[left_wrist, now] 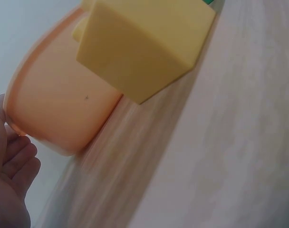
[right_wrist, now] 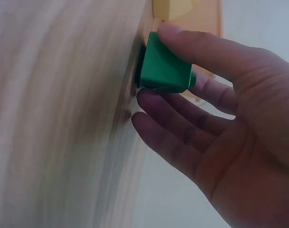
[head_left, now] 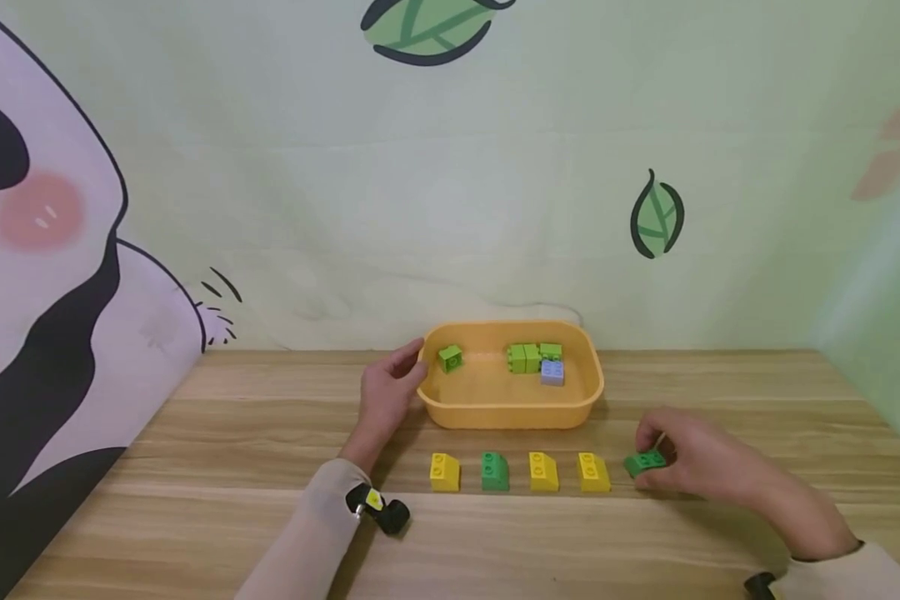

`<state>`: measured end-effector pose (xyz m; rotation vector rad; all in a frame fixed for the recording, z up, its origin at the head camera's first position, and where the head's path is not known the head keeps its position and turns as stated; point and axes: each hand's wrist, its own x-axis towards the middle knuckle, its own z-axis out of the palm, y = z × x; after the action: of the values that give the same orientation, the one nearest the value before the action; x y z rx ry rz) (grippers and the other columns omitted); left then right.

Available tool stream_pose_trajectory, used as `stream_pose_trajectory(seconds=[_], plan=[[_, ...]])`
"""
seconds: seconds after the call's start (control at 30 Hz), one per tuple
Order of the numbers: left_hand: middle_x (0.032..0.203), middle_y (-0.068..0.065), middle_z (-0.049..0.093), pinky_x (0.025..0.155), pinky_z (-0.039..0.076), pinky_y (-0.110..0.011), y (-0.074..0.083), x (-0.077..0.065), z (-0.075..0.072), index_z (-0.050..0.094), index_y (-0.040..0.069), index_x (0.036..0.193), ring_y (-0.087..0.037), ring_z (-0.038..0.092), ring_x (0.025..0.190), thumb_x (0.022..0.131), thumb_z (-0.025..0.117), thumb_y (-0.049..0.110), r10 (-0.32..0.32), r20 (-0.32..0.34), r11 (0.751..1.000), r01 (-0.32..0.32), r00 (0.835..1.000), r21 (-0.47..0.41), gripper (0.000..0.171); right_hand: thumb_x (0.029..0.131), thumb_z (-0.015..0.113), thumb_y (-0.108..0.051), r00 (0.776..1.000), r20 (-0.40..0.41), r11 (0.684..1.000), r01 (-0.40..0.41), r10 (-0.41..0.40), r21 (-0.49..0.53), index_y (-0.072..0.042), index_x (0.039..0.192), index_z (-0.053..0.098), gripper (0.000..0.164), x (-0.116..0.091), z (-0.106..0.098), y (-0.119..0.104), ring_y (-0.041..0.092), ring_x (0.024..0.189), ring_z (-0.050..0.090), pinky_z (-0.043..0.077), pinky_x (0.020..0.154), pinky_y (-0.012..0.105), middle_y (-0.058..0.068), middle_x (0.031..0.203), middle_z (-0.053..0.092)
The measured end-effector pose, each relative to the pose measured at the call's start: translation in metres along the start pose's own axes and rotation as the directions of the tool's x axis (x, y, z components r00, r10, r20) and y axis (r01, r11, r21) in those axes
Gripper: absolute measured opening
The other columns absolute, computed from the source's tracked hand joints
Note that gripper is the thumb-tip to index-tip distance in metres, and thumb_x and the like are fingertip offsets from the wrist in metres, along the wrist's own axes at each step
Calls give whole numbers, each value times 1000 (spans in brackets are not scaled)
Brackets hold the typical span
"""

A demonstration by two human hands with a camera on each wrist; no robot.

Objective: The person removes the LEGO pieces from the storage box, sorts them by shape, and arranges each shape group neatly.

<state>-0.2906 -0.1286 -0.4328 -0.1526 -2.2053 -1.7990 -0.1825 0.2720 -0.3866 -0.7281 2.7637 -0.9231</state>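
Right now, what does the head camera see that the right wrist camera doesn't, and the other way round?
Only the head view: the left hand, the lime blocks and the leaf pictures. Only the right wrist view: the palm of the right hand. Both: the right hand pinching a green block, plus the tub and a yellow block.

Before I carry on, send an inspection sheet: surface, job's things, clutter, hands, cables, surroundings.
Surface: wood-grained table.
Job's things: tray holding light green blocks and a lilac block; in front, a row of three yellow blocks and one green block.
Clutter: nothing seen.
Hands: left hand touches the tray's side; right hand pinches another green block at the row's right end.
Cables: thin line behind the tray, perhaps a cord.
Surroundings: backdrop with printed leaves.
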Motion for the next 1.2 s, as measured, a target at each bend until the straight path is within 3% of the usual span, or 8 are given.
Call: stream_pose_trajectory(seconds=[0.17,0.27,0.43,0.53,0.8,0.9,1.03,1.2], plan=[[131,-18,72,102,56,-36,0,-1,-1,70,0,137,-32,67,122,97,72,5,-9,2,1000,9,1000,-5,40,82,94,-32,999,16,997,-49,50,-51,-9,109,68,44,0,-3,-5,20,95,63,59,79,38,-1,104,66],[131,-18,72,101,56,-35,1,-1,-1,70,0,137,-31,67,122,97,72,5,-15,4,1000,15,1000,0,40,83,93,-28,998,52,999,-35,36,-24,-7,121,69,50,-3,-9,-4,26,107,64,60,89,48,3,118,68],[133,-17,71,102,56,-37,4,-1,0,69,0,138,-31,67,123,97,71,7,-22,10,1000,22,1000,6,41,86,86,-7,986,165,997,19,-32,80,-9,127,72,43,-5,-14,-1,23,107,66,61,87,40,4,124,70],[133,-18,71,103,56,-38,4,-1,0,69,0,138,-31,66,124,97,71,6,-25,10,1000,25,1000,-2,41,88,83,-1,981,193,995,5,-25,103,-11,127,74,42,-5,-14,1,21,107,65,60,88,38,2,124,71],[132,-17,72,101,56,-36,3,-1,0,70,0,138,-30,67,122,97,71,6,-23,2,1000,23,1000,3,41,83,92,-14,988,150,997,-39,28,72,-3,118,71,43,-2,-10,-1,17,92,65,60,77,30,-2,105,70],[132,-16,72,101,56,-37,3,-2,-1,70,1,138,-29,67,122,98,71,7,-27,5,1000,27,1000,7,40,79,95,-20,989,138,997,-67,62,35,-3,118,71,49,0,-9,-2,17,94,64,60,79,34,-2,106,69],[132,-16,72,101,57,-36,3,-2,-1,70,1,137,-29,68,121,97,71,7,-21,3,1000,21,1000,13,40,77,95,-15,983,150,994,-108,103,23,-4,123,70,53,0,-10,-3,20,101,64,60,86,41,-1,113,70],[132,-16,72,101,57,-35,3,-1,0,70,1,138,-29,68,121,98,71,7,-15,8,1000,15,1000,8,40,80,91,-8,985,152,996,-83,76,34,-4,120,72,44,0,-10,-3,19,99,65,61,85,37,-2,109,70]])
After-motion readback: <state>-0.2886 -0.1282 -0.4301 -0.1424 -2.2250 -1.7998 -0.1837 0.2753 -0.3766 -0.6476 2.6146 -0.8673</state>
